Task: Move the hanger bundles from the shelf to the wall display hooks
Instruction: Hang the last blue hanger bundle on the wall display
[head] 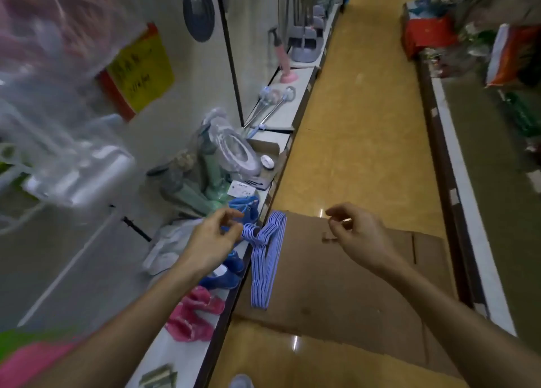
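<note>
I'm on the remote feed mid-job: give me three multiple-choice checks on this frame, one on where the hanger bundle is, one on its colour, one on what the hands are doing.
1. Where does the hanger bundle lie?
A. on a wall hook
B. at the shelf edge, hanging over the cardboard
C. inside a plastic bag

2. What colour is the bundle?
A. blue and white
B. red
C. green

3. What does the right hand hold?
A. the bundle
B. a pink slipper
C. nothing that can be seen

Answers:
1 B: the bundle drapes off the shelf edge over the flattened cardboard.
2 A: its wires look blue and white.
3 C: its fingers are curled above the cardboard, clear of the bundle; the left hand is at the hooks end.
</note>
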